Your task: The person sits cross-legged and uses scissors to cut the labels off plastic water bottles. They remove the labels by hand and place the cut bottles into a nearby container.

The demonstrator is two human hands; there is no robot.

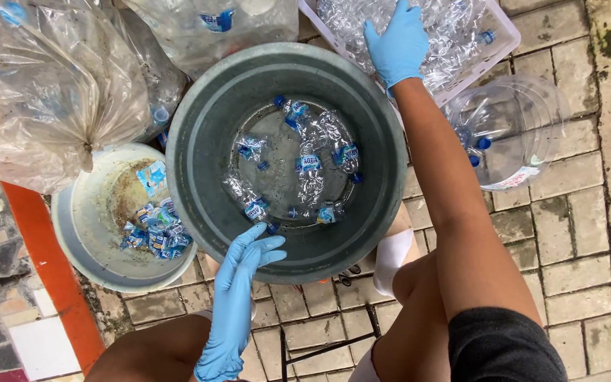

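Left hand [245, 265], fingers spread, empty, hovers at the grey tub [199, 141] rim, near crushed bottles [309, 166] (blue labels). Right hand [397, 42] lies open on the white crate's [503, 32] bottles.

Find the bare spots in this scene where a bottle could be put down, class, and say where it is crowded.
Free: the grey tub's inner wall around the crushed bottles at its middle, the upper half of the white bucket above its label scraps, and the paving at right. Crowded: the white crate under the right hand; bags at top left.
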